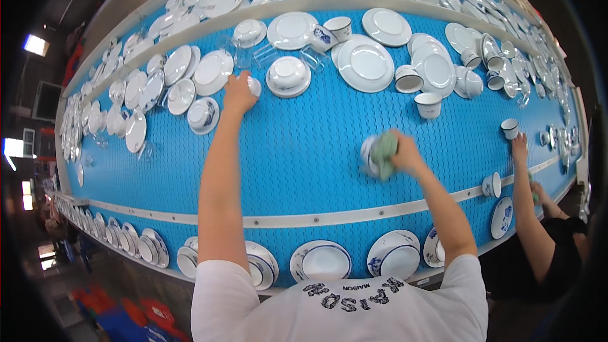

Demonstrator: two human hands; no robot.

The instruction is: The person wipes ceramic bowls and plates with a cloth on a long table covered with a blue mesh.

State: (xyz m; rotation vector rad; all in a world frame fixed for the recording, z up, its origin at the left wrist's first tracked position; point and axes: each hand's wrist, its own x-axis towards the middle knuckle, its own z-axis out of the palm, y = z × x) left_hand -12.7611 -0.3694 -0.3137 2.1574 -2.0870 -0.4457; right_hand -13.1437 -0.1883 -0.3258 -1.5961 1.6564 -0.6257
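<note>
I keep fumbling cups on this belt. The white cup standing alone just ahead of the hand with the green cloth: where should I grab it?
Probably by the rim, from above. The white cup stands upright, mouth up, apart from the nearby plates, so fingers can close around its wall; no handle is visible to use.

Plates (366,63) and cups (429,104) lie on the belt (297,152).

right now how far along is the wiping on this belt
Done: plates stand in a row along the near rail. In hand: the right hand presses a green cloth on a cup, while the left hand grips a small white cup. Left: many dishes crowd the blue belt.
</note>
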